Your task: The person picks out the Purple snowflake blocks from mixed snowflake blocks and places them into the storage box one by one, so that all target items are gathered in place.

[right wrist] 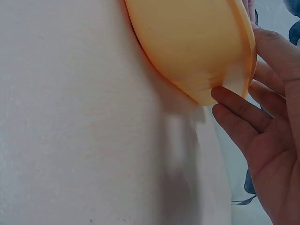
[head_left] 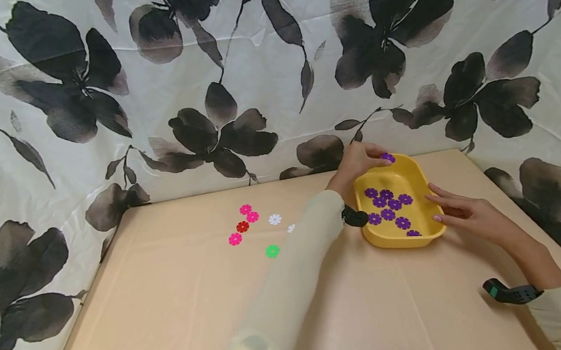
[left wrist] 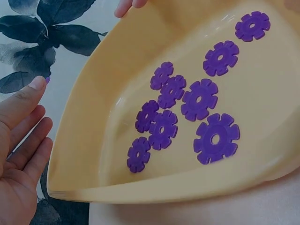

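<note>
A yellow tray (head_left: 397,172) stands at the right of the table, with several purple notched flower-shaped discs (head_left: 388,215) lying flat inside. At its far left corner my left hand (head_left: 360,159) pinches one more purple disc (head_left: 388,158) over the rim. The left wrist view shows only a sliver of that disc past the thumb tip; the left hand (left wrist: 21,140) is beside the tray wall. My right hand (head_left: 477,218) touches the tray's right side with extended fingers. In the right wrist view, fingertips of the right hand (right wrist: 272,136) lie against the tray's outer wall (right wrist: 197,61).
Left of the tray lie loose discs on the table (head_left: 170,298): pink discs (head_left: 235,239), a red disc (head_left: 242,227), a white disc (head_left: 274,219) and a green disc (head_left: 272,251). The left sleeve partly covers another white disc (head_left: 291,228). A floral cloth (head_left: 271,74) hangs behind the table.
</note>
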Demonstrator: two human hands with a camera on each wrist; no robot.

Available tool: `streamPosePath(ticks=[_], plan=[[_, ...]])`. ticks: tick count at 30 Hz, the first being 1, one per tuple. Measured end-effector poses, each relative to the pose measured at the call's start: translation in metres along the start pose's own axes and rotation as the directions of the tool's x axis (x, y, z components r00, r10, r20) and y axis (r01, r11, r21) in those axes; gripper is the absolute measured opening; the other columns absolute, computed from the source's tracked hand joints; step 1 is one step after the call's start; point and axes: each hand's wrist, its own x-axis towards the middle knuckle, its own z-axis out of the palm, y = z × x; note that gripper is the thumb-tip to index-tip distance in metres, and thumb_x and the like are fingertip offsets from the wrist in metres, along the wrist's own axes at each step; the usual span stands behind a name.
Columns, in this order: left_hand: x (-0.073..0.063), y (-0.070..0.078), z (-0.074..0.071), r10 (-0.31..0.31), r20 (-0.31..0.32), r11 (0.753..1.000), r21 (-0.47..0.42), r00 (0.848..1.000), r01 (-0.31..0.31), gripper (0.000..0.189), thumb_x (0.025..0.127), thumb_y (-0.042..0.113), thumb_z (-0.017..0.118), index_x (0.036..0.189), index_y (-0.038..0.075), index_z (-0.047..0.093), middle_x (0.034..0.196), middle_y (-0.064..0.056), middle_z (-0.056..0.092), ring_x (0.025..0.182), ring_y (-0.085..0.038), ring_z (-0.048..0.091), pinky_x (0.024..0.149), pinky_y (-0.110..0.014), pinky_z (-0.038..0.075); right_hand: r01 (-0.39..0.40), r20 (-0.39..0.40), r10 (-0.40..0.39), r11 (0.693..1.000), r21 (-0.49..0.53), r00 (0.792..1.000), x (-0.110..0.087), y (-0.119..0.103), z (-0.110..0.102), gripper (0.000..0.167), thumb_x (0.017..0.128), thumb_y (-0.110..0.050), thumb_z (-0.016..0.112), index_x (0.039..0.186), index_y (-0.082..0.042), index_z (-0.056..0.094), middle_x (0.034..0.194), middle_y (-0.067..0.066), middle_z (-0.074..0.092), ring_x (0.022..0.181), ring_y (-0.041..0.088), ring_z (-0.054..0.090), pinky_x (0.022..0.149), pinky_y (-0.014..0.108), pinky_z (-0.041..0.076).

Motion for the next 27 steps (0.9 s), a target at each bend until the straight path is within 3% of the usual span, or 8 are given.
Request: streamPosePath(ticks=[8, 16, 18, 20, 23, 25, 27], plan=[[0.004, -0.005, -0.003, 0.015, 0.004, 0.995, 0.101, 1.0, -0.015, 0.034, 0.086, 0.025, 0.082, 0.119, 0.014, 0.077, 0.112, 0.0, 0.077, 0.098, -0.007, 0.069, 0.085, -0.012, 0.054, -0.001, 0.008, 0.001, 1.0, 0.001, 1.0, 0.002, 0.0, 0.002, 0.06, 0.098, -0.036, 0.068, 0.149, -0.01, 0.051, 0.162, 0.02, 0.03, 0.137, 0.054, 0.039, 0.087, -0.001, 0.035], [-0.002, -0.014, -0.016, 0.01, -0.004, 0.994, 0.104, 1.0, -0.01, 0.037, 0.087, 0.026, 0.081, 0.123, 0.017, 0.076, 0.117, 0.002, 0.075, 0.103, -0.008, 0.068, 0.091, -0.014, 0.053, 0.001, 0.014, -0.001, 1.0, 0.004, 1.0, 0.005, -0.001, 0.002, 0.059, 0.098, -0.036, 0.068, 0.149, -0.009, 0.052, 0.163, 0.019, 0.029, 0.138, 0.053, 0.038, 0.089, 0.0, 0.035], [-0.005, -0.017, -0.025, 0.033, 0.017, 0.988, 0.149, 0.999, -0.035, 0.037, 0.09, 0.027, 0.079, 0.125, 0.017, 0.074, 0.12, 0.003, 0.074, 0.107, -0.008, 0.067, 0.091, -0.014, 0.053, 0.013, 0.02, -0.013, 1.0, -0.003, 1.0, 0.005, -0.002, 0.002, 0.059, 0.099, -0.035, 0.068, 0.149, -0.009, 0.051, 0.164, 0.018, 0.028, 0.139, 0.054, 0.038, 0.094, 0.01, 0.043], [-0.012, -0.02, -0.037, 0.082, 0.053, 0.971, 0.222, 0.995, -0.091, 0.037, 0.093, 0.028, 0.075, 0.128, 0.016, 0.073, 0.123, 0.002, 0.072, 0.111, -0.01, 0.066, 0.092, -0.016, 0.053, 0.029, 0.021, -0.028, 0.999, -0.036, 0.999, 0.006, -0.002, 0.003, 0.058, 0.1, -0.034, 0.066, 0.15, -0.01, 0.051, 0.164, 0.017, 0.028, 0.139, 0.053, 0.038, 0.098, 0.023, 0.047], [-0.029, -0.026, -0.061, 0.162, 0.131, 0.926, 0.324, 0.978, -0.197, 0.038, 0.099, 0.029, 0.068, 0.134, 0.014, 0.068, 0.133, 0.0, 0.067, 0.121, -0.014, 0.063, 0.099, -0.021, 0.051, 0.063, 0.012, -0.062, 0.995, -0.08, 0.998, 0.003, -0.002, 0.006, 0.058, 0.102, -0.032, 0.064, 0.153, -0.011, 0.046, 0.165, 0.015, 0.028, 0.141, 0.051, 0.036, 0.102, 0.045, 0.045], [-0.048, -0.03, -0.079, 0.188, 0.173, 0.888, 0.391, 0.967, -0.243, 0.041, 0.103, 0.03, 0.062, 0.14, 0.013, 0.062, 0.141, -0.002, 0.062, 0.13, -0.017, 0.057, 0.109, -0.028, 0.046, 0.073, -0.004, -0.074, 0.991, -0.112, 0.997, -0.002, -0.002, 0.008, 0.061, 0.103, -0.031, 0.062, 0.157, -0.013, 0.04, 0.167, 0.014, 0.025, 0.143, 0.049, 0.033, 0.106, 0.048, 0.042], [-0.073, -0.034, -0.098, 0.199, 0.2, 0.843, 0.464, 0.959, -0.272, 0.045, 0.106, 0.033, 0.056, 0.146, 0.013, 0.055, 0.149, -0.004, 0.055, 0.139, -0.02, 0.049, 0.116, -0.035, 0.04, 0.08, -0.014, -0.083, 0.989, -0.127, 0.996, -0.011, -0.004, 0.009, 0.066, 0.103, -0.031, 0.06, 0.161, -0.015, 0.032, 0.169, 0.012, 0.019, 0.147, 0.048, 0.026, 0.11, 0.061, 0.034]])
